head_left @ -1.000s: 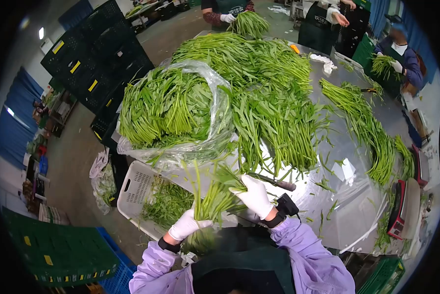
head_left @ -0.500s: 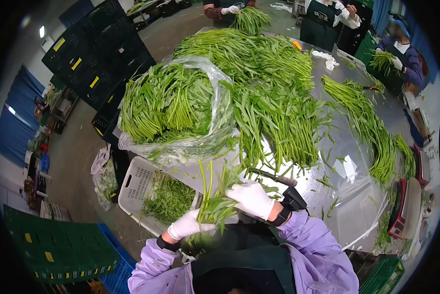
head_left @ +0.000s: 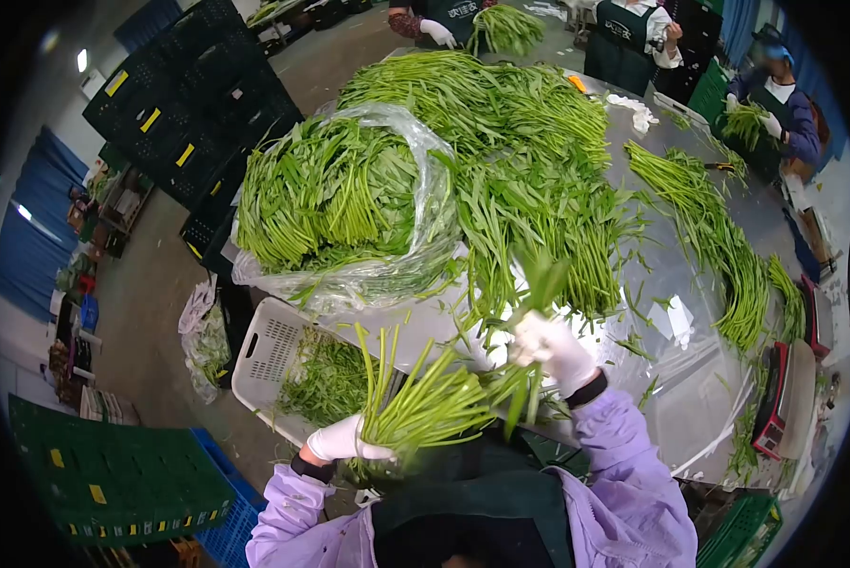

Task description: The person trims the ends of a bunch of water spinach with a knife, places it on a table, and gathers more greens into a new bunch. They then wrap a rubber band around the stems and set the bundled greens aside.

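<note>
Above the basket's near corner, my left hand in a white glove is closed round a bunch of water spinach, its cut stems fanning upward and to the right. My right hand, also gloved and slightly blurred, is raised over the table's near edge. Its fingers are closed on a few leafy water spinach stalks, with leaves poking out above and below. Beyond it lies a large pile of water spinach. To the left of the pile, an open clear plastic bag is packed with more bunches.
A white basket holding loose trimmings stands below the bag. On the metal table, a row of water spinach lies to the right, near a red scale. Dark crates are stacked at left. Several co-workers stand across the table.
My right hand has moved up and right, away from my left, carrying leafy stalks. The bunch in my left hand now spreads its stems. A co-worker's greens across the table have shifted right.
</note>
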The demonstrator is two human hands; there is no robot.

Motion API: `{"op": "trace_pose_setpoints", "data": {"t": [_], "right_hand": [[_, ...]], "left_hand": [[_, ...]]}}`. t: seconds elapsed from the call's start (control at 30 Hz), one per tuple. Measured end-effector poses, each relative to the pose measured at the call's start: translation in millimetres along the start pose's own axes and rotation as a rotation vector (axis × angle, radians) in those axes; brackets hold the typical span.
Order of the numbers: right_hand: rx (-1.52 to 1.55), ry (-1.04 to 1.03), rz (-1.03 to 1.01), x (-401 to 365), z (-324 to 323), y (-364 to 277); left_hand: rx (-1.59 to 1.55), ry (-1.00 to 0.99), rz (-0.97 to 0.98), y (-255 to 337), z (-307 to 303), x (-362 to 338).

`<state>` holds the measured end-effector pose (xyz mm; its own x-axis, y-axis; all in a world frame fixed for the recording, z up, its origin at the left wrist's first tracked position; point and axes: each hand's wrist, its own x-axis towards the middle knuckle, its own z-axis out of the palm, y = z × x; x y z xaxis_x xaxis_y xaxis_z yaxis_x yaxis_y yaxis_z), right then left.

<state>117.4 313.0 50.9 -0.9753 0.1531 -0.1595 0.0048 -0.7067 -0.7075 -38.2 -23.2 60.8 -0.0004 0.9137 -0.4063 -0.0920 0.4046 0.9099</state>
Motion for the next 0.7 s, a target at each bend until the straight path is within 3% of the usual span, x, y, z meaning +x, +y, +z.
{"op": "trace_pose_setpoints", "data": {"t": [0.07, 0.13, 0.17, 0.2, 0.27, 0.33, 0.4, 0.43, 0.47, 0.53, 0.57, 0.6, 0.67, 0.7], "right_hand": [[0.011, 0.144, -0.137, -4, -14, -21], [-0.053, 0.178, -0.14, -7, -6, -22], [-0.217, 0.182, 0.019, -9, 8, -22], [-0.38, 0.188, 0.175, -10, 18, -18], [-0.424, -0.076, 0.264, -5, 23, 7], [-0.281, -0.243, 0.298, -11, 41, 16], [-0.493, -0.308, 0.463, -8, 58, 6], [-0.746, -0.287, 0.48, -13, 73, -14], [-0.743, -0.287, 0.483, -10, 70, -6], [-0.989, -0.267, 0.178, -1, 51, 28], [-0.705, -0.292, 0.187, 5, 58, 32], [-0.706, -0.291, 0.186, 5, 62, 30], [-0.189, -0.308, 0.251, 5, 79, 19], [-0.112, -0.282, 0.278, 5, 80, 21]], "left_hand": [[-0.024, 0.014, -0.017, 7, 3, -7], [0.012, -0.048, -0.042, 13, 2, -9], [0.184, -0.049, 0.132, 8, 0, -7], [0.188, -0.056, 0.132, 8, 0, -6], [0.177, -0.122, 0.103, 9, -2, -3], [0.102, -0.142, 0.07, 11, -2, 0], [0.196, -0.237, 0.1, 9, -3, 4], [0.115, -0.215, 0.058, 15, -1, 1], [0.112, -0.216, 0.056, 14, -3, 3], [0.208, -0.346, 0.071, 9, -6, 6], [0.178, -0.314, 0.069, 10, -4, 7], [0.179, -0.315, 0.07, 8, -4, 7], [0.184, -0.308, 0.125, 8, -6, 7], [-0.074, -0.25, -0.048, 16, -1, 1]]}}
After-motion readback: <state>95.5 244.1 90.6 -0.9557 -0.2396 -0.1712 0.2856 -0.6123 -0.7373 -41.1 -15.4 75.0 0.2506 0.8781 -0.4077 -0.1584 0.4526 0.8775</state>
